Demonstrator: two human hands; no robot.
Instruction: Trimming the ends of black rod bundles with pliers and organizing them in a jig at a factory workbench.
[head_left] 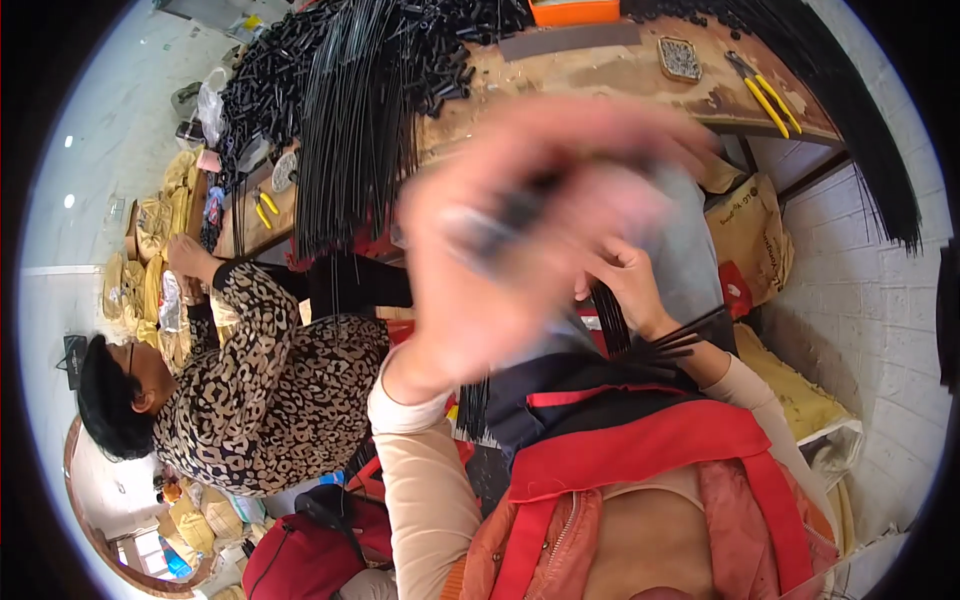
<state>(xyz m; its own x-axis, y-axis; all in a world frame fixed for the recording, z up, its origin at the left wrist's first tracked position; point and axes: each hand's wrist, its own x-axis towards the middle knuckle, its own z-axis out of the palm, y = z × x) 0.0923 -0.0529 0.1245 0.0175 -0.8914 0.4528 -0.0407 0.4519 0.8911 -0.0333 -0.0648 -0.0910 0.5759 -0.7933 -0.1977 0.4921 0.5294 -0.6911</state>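
My left hand [480, 260] is raised in the middle and smeared by motion. Its fingers look curled around a small dark piece [525, 212] too blurred to name. Lower and to the right, my right hand [632, 287] has its fingers bent together on a bundle of thin black rods [608, 318], which run down to my lap. More black rods [683, 345] fan out across my right forearm. A dark apron with a red band [640, 450] covers my lap.
Ahead, a wooden table [590, 75] bears a heap of short black tubes [270, 100], long black rods [355, 130], a tin of small pieces [680, 60] and yellow-handled pliers [770, 100]. A co-worker in a leopard-print top [290, 400] sits left. Sacks [750, 235] stand by the right wall.
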